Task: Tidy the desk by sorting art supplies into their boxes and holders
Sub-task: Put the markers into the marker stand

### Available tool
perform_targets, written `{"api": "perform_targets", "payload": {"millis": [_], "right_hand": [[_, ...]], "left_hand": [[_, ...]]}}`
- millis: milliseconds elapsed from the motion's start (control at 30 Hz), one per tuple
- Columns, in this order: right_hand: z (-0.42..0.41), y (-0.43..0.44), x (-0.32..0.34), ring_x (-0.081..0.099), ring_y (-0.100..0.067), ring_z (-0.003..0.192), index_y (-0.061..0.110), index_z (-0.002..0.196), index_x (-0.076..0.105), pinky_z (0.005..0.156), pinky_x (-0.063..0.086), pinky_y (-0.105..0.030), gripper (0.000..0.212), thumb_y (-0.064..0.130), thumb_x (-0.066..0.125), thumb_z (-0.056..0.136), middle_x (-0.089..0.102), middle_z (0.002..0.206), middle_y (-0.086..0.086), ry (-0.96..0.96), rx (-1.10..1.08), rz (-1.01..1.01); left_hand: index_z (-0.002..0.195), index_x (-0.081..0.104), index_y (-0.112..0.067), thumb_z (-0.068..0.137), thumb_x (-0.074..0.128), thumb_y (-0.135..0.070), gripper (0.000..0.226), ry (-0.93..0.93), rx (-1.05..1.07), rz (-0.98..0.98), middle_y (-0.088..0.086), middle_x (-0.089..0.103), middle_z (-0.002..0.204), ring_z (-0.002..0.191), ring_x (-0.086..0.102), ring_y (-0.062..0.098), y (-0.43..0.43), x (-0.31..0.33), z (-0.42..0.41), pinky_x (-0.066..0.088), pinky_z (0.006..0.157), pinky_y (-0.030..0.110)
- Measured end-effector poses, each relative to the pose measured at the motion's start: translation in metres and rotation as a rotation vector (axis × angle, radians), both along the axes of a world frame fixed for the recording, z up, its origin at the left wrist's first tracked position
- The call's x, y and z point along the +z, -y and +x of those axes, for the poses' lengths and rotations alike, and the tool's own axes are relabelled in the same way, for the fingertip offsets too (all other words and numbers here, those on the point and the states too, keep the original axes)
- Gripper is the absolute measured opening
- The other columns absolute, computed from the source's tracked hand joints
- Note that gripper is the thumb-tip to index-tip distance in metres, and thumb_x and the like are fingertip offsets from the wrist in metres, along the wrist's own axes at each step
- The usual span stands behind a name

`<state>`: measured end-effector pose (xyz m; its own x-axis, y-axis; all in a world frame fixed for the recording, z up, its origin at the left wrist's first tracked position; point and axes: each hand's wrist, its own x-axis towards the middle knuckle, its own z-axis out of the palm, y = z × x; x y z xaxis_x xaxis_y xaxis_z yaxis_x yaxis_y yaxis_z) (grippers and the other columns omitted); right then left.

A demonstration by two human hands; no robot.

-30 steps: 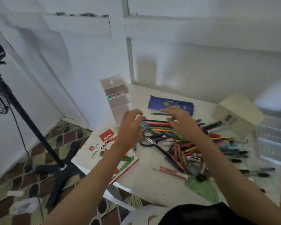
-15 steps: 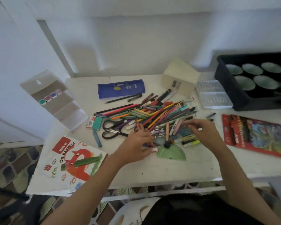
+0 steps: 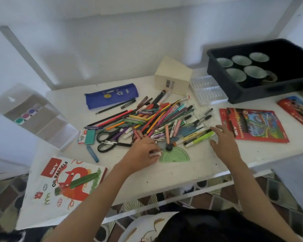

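A heap of coloured pencils, pens and markers [image 3: 156, 119] covers the middle of the white desk [image 3: 182, 175]. At its near edge my left hand [image 3: 143, 151] curls round a small pale piece [image 3: 155, 154], right beside a green protractor [image 3: 175, 155]. My right hand [image 3: 224, 142] lies with spread fingers by the tips of the yellow-green highlighters [image 3: 198, 137] and holds nothing. Black scissors [image 3: 108, 139] lie left of my left hand. An oil pastels box [image 3: 65, 182], a blue pencil case [image 3: 111, 95] and a clear compartment holder [image 3: 33, 117] sit to the left.
A wooden box [image 3: 173, 77] and a clear plastic tray [image 3: 206, 89] stand behind the heap. A black bin [image 3: 222, 81] holding several cups is at the back right. Red coloured-pencil boxes [image 3: 257, 124] lie right. A teal eraser [image 3: 90, 136] and a blue crayon [image 3: 92, 153] lie near the scissors.
The view swung right and down onto the desk. Both hands came from the far side of the heap to its near edge; my right hand slid off the heap towards the highlighters.
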<state>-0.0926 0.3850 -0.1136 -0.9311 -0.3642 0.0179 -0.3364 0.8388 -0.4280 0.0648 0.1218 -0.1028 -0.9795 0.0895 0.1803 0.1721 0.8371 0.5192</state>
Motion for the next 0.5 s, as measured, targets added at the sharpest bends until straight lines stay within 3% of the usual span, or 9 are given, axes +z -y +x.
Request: {"api": "perform_targets", "payload": {"millis": [167, 300, 500], "right_hand": [[-0.003, 0.002, -0.001, 0.040, -0.031, 0.119, 0.008, 0.122, 0.055, 0.093, 0.042, -0.042, 0.037, 0.001, 0.060, 0.086, 0.048, 0.129, -0.011, -0.014, -0.029, -0.038], [-0.007, -0.001, 0.005, 0.044, -0.028, 0.109, 0.012, 0.114, 0.055, 0.083, 0.042, -0.037, 0.030, 0.002, 0.059, 0.087, 0.055, 0.120, -0.007, -0.061, 0.033, 0.030], [-0.017, -0.009, 0.009, 0.050, -0.024, 0.100, 0.014, 0.103, 0.064, 0.078, 0.041, -0.034, 0.023, 0.006, 0.067, 0.082, 0.062, 0.107, -0.005, -0.043, 0.124, -0.027]], "left_hand": [[0.102, 0.071, -0.009, 0.082, 0.071, -0.010, 0.020, 0.010, 0.077, 0.191, 0.000, 0.058, 0.090, 0.077, 0.054, 0.014, -0.004, 0.012, -0.005, 0.046, 0.071, 0.023], [0.099, 0.069, -0.014, 0.082, 0.070, -0.005, 0.019, -0.017, 0.187, 0.391, -0.003, 0.055, 0.089, 0.072, 0.056, 0.011, -0.006, 0.022, -0.011, 0.049, 0.068, 0.019], [0.094, 0.070, -0.017, 0.082, 0.072, -0.008, 0.015, -0.094, 0.330, 0.515, -0.001, 0.067, 0.086, 0.069, 0.062, 0.010, -0.008, 0.033, -0.019, 0.050, 0.065, 0.016]]}}
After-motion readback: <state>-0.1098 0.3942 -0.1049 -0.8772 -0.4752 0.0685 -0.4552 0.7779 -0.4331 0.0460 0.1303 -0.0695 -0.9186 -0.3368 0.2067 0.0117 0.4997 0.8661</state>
